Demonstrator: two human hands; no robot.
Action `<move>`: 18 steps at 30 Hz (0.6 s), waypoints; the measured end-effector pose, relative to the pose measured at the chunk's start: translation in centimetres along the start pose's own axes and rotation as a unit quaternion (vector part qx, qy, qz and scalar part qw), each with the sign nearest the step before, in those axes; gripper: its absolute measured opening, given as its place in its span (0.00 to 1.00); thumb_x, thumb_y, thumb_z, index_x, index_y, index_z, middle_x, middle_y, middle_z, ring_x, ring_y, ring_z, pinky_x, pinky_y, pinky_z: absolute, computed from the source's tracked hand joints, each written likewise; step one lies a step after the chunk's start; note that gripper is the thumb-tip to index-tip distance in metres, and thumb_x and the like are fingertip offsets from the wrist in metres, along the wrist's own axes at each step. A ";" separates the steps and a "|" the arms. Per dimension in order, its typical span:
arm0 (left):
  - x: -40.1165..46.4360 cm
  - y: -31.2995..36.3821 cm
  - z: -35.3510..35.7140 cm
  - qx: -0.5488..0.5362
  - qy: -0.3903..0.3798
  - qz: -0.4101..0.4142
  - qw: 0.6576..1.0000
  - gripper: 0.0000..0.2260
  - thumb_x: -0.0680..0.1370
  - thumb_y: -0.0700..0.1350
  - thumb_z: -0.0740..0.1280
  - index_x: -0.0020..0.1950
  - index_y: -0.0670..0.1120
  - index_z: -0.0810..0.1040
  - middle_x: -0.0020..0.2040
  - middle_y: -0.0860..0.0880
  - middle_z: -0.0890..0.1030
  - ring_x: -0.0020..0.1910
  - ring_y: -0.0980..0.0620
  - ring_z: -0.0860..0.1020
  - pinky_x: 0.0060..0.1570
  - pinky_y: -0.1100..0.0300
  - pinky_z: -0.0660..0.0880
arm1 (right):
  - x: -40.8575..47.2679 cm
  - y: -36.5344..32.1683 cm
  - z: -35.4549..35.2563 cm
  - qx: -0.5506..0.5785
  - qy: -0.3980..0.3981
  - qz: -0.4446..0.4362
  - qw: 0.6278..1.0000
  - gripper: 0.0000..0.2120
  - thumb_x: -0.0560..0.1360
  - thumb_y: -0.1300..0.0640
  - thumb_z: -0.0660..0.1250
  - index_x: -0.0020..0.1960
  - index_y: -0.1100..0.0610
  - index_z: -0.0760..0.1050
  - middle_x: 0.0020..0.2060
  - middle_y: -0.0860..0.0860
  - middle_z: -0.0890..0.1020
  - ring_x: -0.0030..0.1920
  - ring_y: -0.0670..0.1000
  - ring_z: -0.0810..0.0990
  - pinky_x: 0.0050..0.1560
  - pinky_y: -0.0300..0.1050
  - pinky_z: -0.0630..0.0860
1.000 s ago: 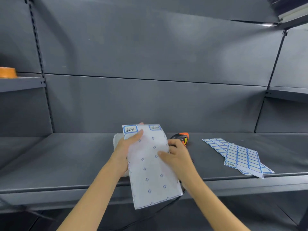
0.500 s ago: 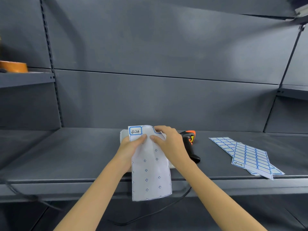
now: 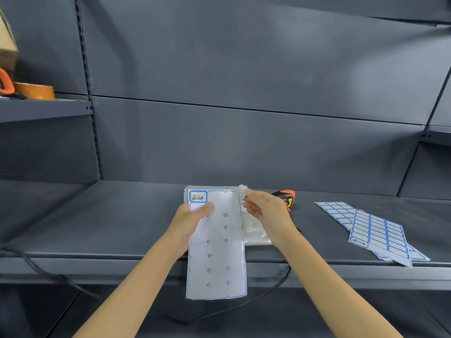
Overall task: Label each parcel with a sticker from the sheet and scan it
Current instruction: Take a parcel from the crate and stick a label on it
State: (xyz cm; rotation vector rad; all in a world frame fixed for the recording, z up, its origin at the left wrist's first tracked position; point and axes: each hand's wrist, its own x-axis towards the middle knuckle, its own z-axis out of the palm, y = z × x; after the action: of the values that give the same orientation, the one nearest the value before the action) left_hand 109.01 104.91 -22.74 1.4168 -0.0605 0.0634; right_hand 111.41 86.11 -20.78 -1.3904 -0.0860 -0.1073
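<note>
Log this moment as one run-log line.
left hand: holds sheet | right hand: pinches sticker | parcel: unlabelled | scanner: idle

This looked like a stockroom or parcel-handling area. Dark grey metal shelving (image 3: 97, 223) with slotted uprights and plain back panels filled the view. Just beyond the right hand (image 3: 266, 208) lay an orange and black barcode scanner (image 3: 285, 197), and farther right of that hand were spare sheets of blue-bordered labels (image 3: 375, 230). Well up and left of the left hand (image 3: 192, 218) sat a roll of brown packing tape (image 3: 36, 90) beside a cardboard box (image 3: 7, 45).
</note>
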 end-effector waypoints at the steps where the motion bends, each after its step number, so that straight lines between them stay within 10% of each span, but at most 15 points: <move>1: -0.1 -0.1 -0.3 -0.004 0.006 -0.004 1.000 0.07 0.79 0.43 0.66 0.54 0.46 0.81 0.49 0.47 0.85 0.46 0.48 0.83 0.44 0.56 0.79 | 0.2 0.0 -0.3 0.068 0.011 0.035 0.997 0.06 0.75 0.59 0.70 0.47 0.61 0.82 0.39 0.52 0.84 0.41 0.49 0.82 0.43 0.37 0.79; 4: -0.2 -0.2 -1.6 -0.013 0.035 -0.011 0.999 0.08 0.79 0.41 0.66 0.56 0.44 0.80 0.51 0.45 0.84 0.48 0.45 0.82 0.45 0.54 0.79 | 1.3 0.1 -1.2 0.100 0.076 0.044 0.991 0.07 0.75 0.59 0.70 0.49 0.62 0.81 0.41 0.53 0.85 0.42 0.50 0.83 0.46 0.39 0.79; 8: -0.1 -0.2 -3.6 -0.019 0.061 -0.015 0.998 0.07 0.78 0.41 0.66 0.54 0.45 0.80 0.50 0.45 0.84 0.47 0.46 0.82 0.45 0.54 0.78 | 2.5 0.9 -1.7 -0.221 0.119 -0.097 0.963 0.04 0.75 0.54 0.68 0.41 0.51 0.79 0.36 0.41 0.83 0.40 0.41 0.79 0.40 0.31 0.75; 13: 0.0 -0.2 -5.0 -0.040 0.065 -0.012 0.997 0.05 0.78 0.41 0.66 0.51 0.47 0.81 0.42 0.50 0.86 0.37 0.53 0.84 0.31 0.62 0.78 | 2.8 2.4 -1.2 -0.430 0.013 -0.178 0.885 0.06 0.75 0.53 0.68 0.39 0.48 0.75 0.37 0.39 0.82 0.41 0.37 0.78 0.39 0.25 0.70; 18: -0.2 -0.1 -5.4 -0.055 0.066 -0.011 0.996 0.05 0.78 0.40 0.66 0.52 0.46 0.80 0.42 0.50 0.85 0.37 0.53 0.84 0.31 0.63 0.78 | 2.4 2.1 -2.2 -0.566 -0.157 -0.137 0.798 0.09 0.76 0.45 0.63 0.48 0.47 0.80 0.45 0.43 0.84 0.48 0.48 0.81 0.51 0.41 0.76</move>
State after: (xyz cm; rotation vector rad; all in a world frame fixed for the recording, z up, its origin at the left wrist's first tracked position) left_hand 108.88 110.22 -23.67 1.3006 0.0602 0.1346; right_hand 114.03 84.26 -22.96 -2.5951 -0.5802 -0.1816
